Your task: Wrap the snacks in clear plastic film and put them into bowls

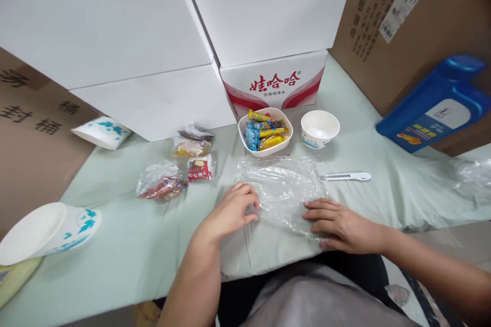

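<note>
A clear, crinkled plastic bag (282, 189) lies flat on the cloth-covered table in front of me. At its left edge rests my left hand (232, 209), fingers bent and the thumb apart from them. My right hand (339, 225) lies open over the bag's right edge, its fingers stretched out. Just beyond the bag stands a white bowl (242, 135) of colourful wrapped snacks. To its right is a paper bowl (320, 135) with something whitish inside. A white utility knife (347, 177) lies right of the bag.
Small packaged snacks, including a red packet (200, 168) and a clear bag of red-wrapped pieces (163, 184), lie left. Paper bowls (72, 230) are tipped at far left. White boxes (272, 82) line the back. A blue bottle (437, 107) leans by a brown carton (414, 56).
</note>
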A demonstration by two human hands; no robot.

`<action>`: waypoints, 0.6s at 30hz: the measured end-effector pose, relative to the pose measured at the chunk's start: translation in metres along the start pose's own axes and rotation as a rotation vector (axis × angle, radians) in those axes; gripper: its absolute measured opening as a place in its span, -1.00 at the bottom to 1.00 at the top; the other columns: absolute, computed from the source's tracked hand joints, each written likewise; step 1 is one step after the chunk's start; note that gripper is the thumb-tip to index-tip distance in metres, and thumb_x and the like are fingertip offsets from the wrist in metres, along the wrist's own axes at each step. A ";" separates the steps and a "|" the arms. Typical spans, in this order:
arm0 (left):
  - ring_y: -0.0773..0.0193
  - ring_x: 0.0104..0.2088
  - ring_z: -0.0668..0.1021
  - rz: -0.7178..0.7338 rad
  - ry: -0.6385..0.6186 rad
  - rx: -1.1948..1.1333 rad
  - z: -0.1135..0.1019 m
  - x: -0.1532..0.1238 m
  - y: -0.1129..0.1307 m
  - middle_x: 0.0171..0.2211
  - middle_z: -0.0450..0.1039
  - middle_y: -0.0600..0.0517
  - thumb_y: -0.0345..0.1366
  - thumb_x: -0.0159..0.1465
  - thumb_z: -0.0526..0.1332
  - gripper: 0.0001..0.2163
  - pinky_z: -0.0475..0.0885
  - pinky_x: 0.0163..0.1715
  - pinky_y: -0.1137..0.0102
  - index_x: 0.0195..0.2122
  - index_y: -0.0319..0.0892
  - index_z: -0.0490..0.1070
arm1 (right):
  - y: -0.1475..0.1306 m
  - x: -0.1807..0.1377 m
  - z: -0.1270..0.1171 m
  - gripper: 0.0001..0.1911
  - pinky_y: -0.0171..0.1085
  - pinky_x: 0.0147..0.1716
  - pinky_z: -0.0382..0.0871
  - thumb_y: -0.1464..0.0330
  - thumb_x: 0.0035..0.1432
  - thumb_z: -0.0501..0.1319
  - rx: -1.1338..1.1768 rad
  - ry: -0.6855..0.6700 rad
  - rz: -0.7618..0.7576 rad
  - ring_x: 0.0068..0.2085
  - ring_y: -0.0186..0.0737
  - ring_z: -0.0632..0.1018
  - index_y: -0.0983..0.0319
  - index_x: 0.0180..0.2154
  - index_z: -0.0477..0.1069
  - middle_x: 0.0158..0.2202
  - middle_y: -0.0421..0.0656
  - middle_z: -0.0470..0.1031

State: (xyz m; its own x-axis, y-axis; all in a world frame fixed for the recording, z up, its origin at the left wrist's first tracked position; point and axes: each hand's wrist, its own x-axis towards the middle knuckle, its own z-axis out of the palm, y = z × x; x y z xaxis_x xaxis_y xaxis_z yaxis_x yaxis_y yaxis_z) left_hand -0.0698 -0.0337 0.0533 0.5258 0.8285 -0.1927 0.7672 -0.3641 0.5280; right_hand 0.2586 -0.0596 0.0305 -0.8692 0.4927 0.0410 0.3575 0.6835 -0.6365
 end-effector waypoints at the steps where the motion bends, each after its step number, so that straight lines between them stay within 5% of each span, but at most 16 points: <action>1: 0.13 -0.10 0.44 0.005 -0.003 -0.039 -0.001 -0.001 0.000 -0.22 0.47 0.03 -0.33 0.12 0.30 -0.96 0.34 -0.02 0.22 -0.40 -0.10 0.46 | 0.000 -0.002 0.001 -0.71 0.06 0.20 0.22 0.26 0.33 0.06 0.027 0.032 0.033 0.24 -0.04 0.33 0.18 -0.03 0.46 0.08 0.00 0.48; 7: 0.27 -0.40 0.48 -0.128 -0.104 -0.258 -0.001 -0.011 -0.004 -0.38 0.49 0.11 -0.31 0.10 0.28 -0.82 0.36 -0.35 0.41 -0.24 -0.10 0.46 | 0.010 -0.014 0.003 -0.65 -0.16 -0.20 0.50 0.15 0.38 -0.08 0.371 0.273 0.472 -0.23 -0.14 0.61 0.14 -0.22 0.40 -0.25 -0.09 0.56; 11: 0.31 -0.45 0.47 -0.117 -0.202 -0.408 0.001 -0.010 -0.002 -0.49 0.45 0.12 -0.26 0.11 0.27 -0.92 0.33 -0.42 0.45 -0.42 -0.14 0.45 | 0.014 -0.008 0.008 -0.64 -0.23 -0.40 0.49 0.08 0.36 -0.08 0.545 0.421 0.653 -0.41 -0.19 0.60 0.15 -0.29 0.31 -0.35 -0.14 0.56; 18: 0.34 -0.50 0.51 -0.348 0.212 -0.882 0.005 0.005 -0.010 -0.51 0.39 0.15 -0.15 0.04 0.31 -0.71 0.35 -0.48 0.46 -0.36 -0.14 0.24 | 0.017 0.011 0.009 -0.68 -0.21 -0.38 0.46 0.13 0.34 -0.09 0.295 0.539 0.767 -0.49 -0.21 0.57 0.16 -0.18 0.32 -0.45 -0.20 0.53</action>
State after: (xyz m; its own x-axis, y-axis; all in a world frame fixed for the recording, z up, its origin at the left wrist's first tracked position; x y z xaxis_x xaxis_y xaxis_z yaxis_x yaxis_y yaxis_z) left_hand -0.0731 -0.0285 0.0429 0.1780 0.9203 -0.3484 0.2708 0.2946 0.9165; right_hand 0.2517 -0.0473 0.0136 -0.1381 0.9767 -0.1644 0.5967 -0.0505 -0.8009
